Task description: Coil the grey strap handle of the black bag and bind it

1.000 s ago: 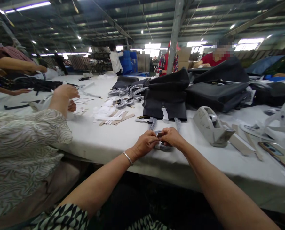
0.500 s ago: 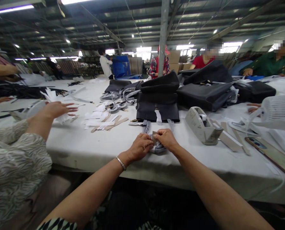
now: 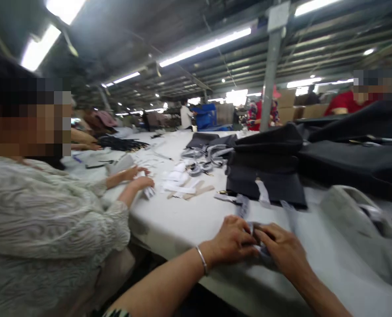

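A long white table (image 3: 182,224) runs the length of the work hall, and the person stands at its near edge with both forearms laid across it. A stack of black bags (image 3: 265,163) sits on the table just beyond the hands, with more dark bags (image 3: 354,163) piled to its right. To the left, a co-worker in a pale patterned blouse (image 3: 44,229) leans in at the same table edge, hands resting among loose white paper slips (image 3: 179,182) and tan card strips. A grey tape dispenser (image 3: 357,220) stands on the table to the right of the hands, blurred in this view. From the front of the black bag stack a grey wrapped strap (image 3: 245,207) hangs down toward the table edge, its lower loop lying flat on the cloth. The left hand (image 3: 233,240), a metal bangle (image 3: 201,260) on its wrist, is closed around the loop end of that strap, fingers curled over it. The right hand (image 3: 283,251) meets it from the other side, fingertips pinched on the same strap end, so the two hands touch. What lies under the fingers cannot be made out; the view is smeared by motion.
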A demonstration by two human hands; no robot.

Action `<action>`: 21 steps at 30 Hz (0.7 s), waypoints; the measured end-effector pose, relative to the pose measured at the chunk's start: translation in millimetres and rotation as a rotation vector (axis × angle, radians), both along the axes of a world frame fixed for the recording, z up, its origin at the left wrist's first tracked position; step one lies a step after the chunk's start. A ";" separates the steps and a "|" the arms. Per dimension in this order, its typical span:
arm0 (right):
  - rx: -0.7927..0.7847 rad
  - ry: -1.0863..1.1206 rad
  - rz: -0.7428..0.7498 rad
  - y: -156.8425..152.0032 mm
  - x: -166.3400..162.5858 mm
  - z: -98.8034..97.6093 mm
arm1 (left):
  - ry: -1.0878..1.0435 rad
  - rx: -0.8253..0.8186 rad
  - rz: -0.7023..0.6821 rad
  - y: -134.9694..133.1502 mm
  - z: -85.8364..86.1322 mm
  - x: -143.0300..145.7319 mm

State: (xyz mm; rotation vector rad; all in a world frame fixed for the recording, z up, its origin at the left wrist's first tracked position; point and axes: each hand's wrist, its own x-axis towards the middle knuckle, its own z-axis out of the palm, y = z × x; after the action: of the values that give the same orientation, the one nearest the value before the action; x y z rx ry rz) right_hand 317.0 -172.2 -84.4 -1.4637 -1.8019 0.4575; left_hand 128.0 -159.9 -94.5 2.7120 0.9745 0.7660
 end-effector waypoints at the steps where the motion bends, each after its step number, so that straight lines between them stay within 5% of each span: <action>1: -0.009 -0.019 0.010 3.6 2.3 -5.8 | 0.022 0.013 -0.004 2.3 -1.5 -0.6; 5: -0.055 -0.085 0.102 18.0 9.1 -17.5 | 0.018 0.011 0.078 7.8 -7.9 2.4; 13: -0.109 -0.244 0.291 26.3 18.6 -7.0 | -0.097 -0.242 0.313 9.7 -17.9 21.9; 21: -0.075 -0.297 0.070 14.8 14.0 -41.7 | -0.309 -0.376 0.430 3.0 -14.2 28.3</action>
State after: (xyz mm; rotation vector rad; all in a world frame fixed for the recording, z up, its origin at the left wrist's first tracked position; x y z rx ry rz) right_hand 331.1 -157.4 -126.1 -1.5905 -2.0940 0.3602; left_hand 156.4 -156.9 -108.7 2.0188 1.4668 0.9229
